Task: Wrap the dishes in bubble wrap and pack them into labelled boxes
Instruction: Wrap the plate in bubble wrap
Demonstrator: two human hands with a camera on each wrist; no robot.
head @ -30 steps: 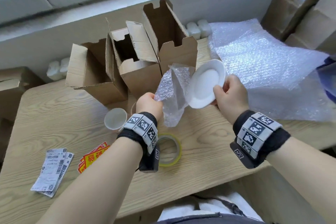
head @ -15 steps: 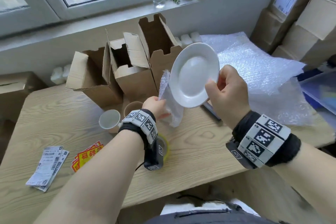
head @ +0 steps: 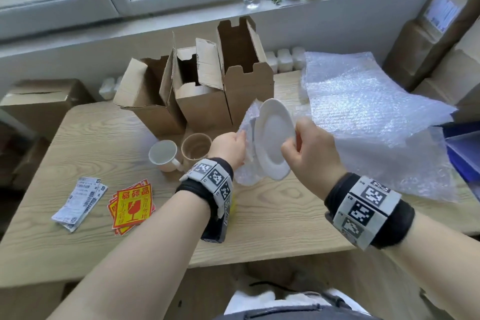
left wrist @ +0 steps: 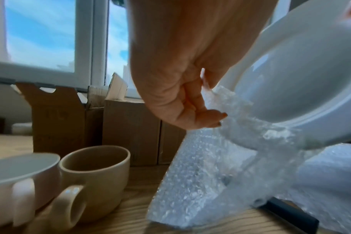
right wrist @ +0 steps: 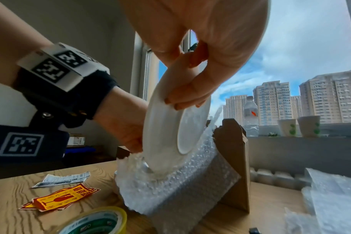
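Above the counter's (head: 272, 215) middle we hold a white plate (head: 272, 138) — right hand (head: 311, 153) gripping its rim, left hand (head: 230, 147) pinching a bubble-wrap sheet (head: 248, 122) behind it.

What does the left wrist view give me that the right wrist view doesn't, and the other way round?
Only the left wrist view shows the two mugs, white and beige, side by side on the table, and the left hand pinching the bubble wrap.

Only the right wrist view shows the tape roll, fragile stickers and the right hand gripping the plate rim.

Both show the tilted white plate, the wrap and cardboard boxes.
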